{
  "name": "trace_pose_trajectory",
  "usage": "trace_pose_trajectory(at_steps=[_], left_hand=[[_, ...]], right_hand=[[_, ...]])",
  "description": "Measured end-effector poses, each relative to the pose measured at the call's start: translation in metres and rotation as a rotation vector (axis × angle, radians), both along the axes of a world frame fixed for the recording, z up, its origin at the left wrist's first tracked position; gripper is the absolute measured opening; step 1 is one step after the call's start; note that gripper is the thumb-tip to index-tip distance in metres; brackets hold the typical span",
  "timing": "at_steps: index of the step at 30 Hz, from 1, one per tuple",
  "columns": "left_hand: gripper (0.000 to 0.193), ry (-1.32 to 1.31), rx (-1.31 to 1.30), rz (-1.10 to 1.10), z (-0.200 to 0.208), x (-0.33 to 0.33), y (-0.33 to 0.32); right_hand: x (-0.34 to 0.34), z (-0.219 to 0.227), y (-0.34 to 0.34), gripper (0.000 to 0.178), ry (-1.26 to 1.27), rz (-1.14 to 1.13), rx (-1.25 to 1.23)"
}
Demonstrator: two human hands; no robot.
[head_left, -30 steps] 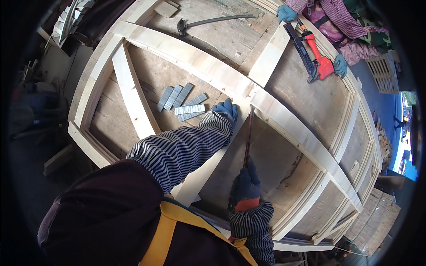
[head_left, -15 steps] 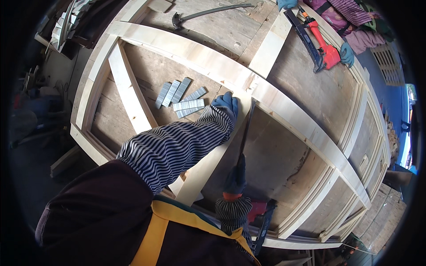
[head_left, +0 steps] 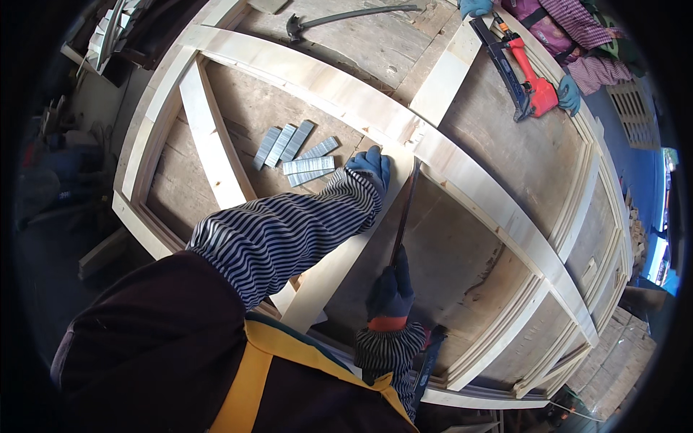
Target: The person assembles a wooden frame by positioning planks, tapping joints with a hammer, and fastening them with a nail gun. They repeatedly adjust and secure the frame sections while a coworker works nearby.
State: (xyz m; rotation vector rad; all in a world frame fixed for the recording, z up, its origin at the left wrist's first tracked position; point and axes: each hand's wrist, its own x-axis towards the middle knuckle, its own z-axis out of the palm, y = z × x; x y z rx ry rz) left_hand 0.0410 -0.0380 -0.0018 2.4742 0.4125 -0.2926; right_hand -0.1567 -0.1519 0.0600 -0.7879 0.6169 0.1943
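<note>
My left hand (head_left: 370, 166), in a blue glove, has its fingers curled over a pale wooden slat (head_left: 328, 278) near where it meets the long rail (head_left: 289, 66). My right hand (head_left: 390, 290), in a dark blue glove with an orange cuff, is closed round a thin dark pry bar (head_left: 407, 209). The bar points away from me along the slat's right side, its far end at the corner of slat and rail. Left of my left hand, several strips of grey staples (head_left: 296, 153) lie on the panel board.
A hammer (head_left: 346, 22) lies across the far boards. At the far right, a co-worker's gloved hand (head_left: 569, 95) is at a red and black nail gun (head_left: 530, 83). Another nail gun (head_left: 431, 355) lies beside my right forearm. Stacked wood (head_left: 613, 361) stands at the right.
My right hand appears slightly raised and turned, with more of the glove showing. The pry bar's far end stays at the corner. My left hand holds its place on the slat.
</note>
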Motion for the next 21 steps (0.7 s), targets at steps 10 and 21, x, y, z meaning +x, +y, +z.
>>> trace_pose_trajectory(at_steps=[10,21], left_hand=[[0.045,0.002,-0.01,0.006,-0.01,0.002,-0.001],[0.052,0.061,-0.312,0.004,0.017,0.001,0.026]], right_hand=[[0.001,0.012,-0.001,0.053,0.062,0.141,-0.356],[-0.094,-0.077,-0.01,0.057,-0.324,-0.004,0.112]])
